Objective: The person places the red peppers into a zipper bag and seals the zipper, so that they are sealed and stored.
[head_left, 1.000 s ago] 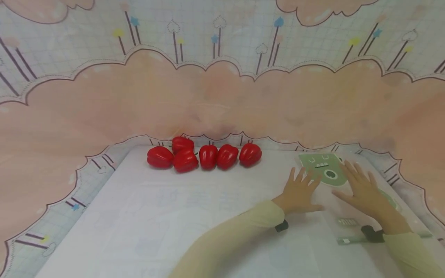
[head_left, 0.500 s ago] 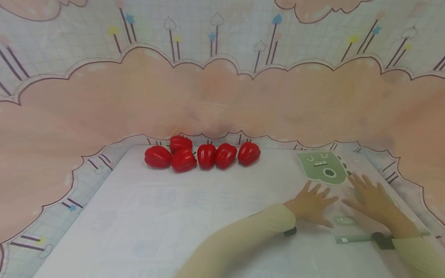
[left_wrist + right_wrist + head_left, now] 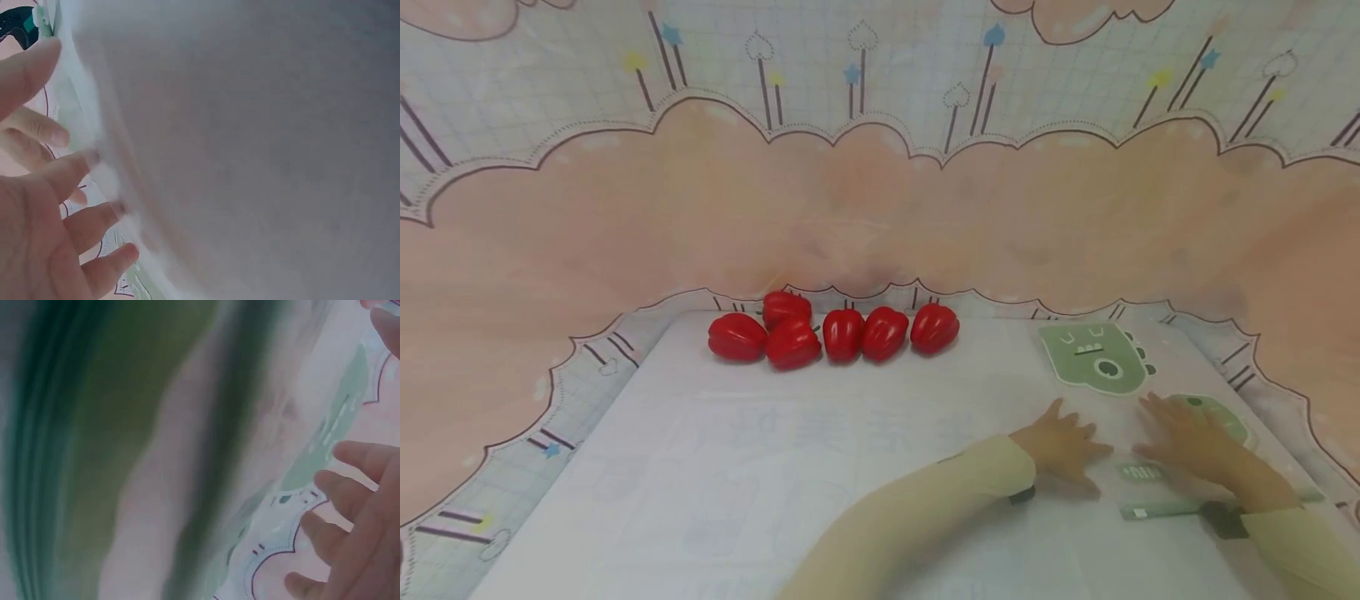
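A clear zip bag with a green dinosaur print (image 3: 1093,358) lies flat at the right of the white table. My left hand (image 3: 1063,450) is spread over its left part, fingers extended. To its right, my right hand (image 3: 1195,437) lies over another green print on the bag, with fingers apart. Neither hand grips anything. In the left wrist view, the left hand (image 3: 44,231) has its fingers stretched out by the pale surface. Blurred green bands of the bag (image 3: 69,456) fill the left of the right wrist view, beside the right hand (image 3: 369,525).
Several red bell peppers (image 3: 842,336) stand in a rough row along the table's back edge, left of centre. One sits behind the others at the left. A patterned cloth (image 3: 880,217) rises behind the white table (image 3: 737,467) and along its sides.
Both hands have slid back from the dinosaur face on the bag toward the near side, uncovering the print. The peppers keep their arrangement; the view has shifted slightly.
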Demonstrator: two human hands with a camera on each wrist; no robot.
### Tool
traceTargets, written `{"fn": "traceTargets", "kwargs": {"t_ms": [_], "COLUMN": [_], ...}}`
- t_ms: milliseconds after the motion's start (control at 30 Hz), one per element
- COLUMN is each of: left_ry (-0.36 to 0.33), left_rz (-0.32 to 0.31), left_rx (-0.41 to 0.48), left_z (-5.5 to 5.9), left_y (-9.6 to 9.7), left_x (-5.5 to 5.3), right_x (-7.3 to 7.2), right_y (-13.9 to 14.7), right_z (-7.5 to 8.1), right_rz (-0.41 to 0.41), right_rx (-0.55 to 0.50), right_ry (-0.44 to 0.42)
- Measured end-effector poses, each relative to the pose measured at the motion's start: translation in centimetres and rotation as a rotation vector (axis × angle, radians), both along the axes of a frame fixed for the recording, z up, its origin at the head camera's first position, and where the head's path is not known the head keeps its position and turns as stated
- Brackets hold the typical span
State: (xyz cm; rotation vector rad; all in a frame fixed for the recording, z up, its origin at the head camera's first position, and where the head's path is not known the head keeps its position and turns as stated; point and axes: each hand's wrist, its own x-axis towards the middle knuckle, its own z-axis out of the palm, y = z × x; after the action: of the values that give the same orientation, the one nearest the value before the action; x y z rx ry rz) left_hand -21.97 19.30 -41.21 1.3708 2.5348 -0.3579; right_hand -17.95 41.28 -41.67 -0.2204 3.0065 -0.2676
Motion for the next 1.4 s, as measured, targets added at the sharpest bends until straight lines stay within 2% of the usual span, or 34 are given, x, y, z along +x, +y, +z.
{"fn": "traceTargets", "kwargs": {"t_ms": [100,300,467,600,800,900,1033,1233,1400], "left_ry": [0.003,-0.003,-0.009,0.009,0.11,0.144,0.114,0.059,0.037], "left_rz": [-0.004,-0.001,0.074,0.127,0.047,0.042,0.059,0.042,0.037], "left_rx": [-0.011,-0.036,-0.012,0.035,0.036,0.042,0.054,0.013,0.003], "left_z": [0.0,0.4,0.6,0.5,-0.3,-0.6,-0.6,-0.4,-0.3], "left_y": [-0.2,-0.3,-0.2,0.0,1.0,1.0,0.2,-1.4,-2.2], "left_x": [-0.2,-1.1,-1.7,-1.2,0.8,1.2,0.9,0.0,-0.4], "right_x": [0.0,0.1,0.0,0.0,0.2,0.4,1.0,2.0,2.9], "right_y": [-0.4,-1.1,-2.1,-3.0,-3.5,-3.6,-3.8,-4.5,-5.1], "right_z": [-0.2,0.0,0.1,0.4,0.6,0.5,0.3,0.2,0.4], "right_rz": [0.023,0.067,0.072,0.066,0.069,0.087,0.122,0.155,0.189], "right_rx": [0.057,0.089,0.072,0.048,0.036,0.03,0.02,0.025,0.057], "right_ry": [-0.009,0.005,-0.01,-0.027,-0.036,-0.022,0.01,0.049,0.072]}}
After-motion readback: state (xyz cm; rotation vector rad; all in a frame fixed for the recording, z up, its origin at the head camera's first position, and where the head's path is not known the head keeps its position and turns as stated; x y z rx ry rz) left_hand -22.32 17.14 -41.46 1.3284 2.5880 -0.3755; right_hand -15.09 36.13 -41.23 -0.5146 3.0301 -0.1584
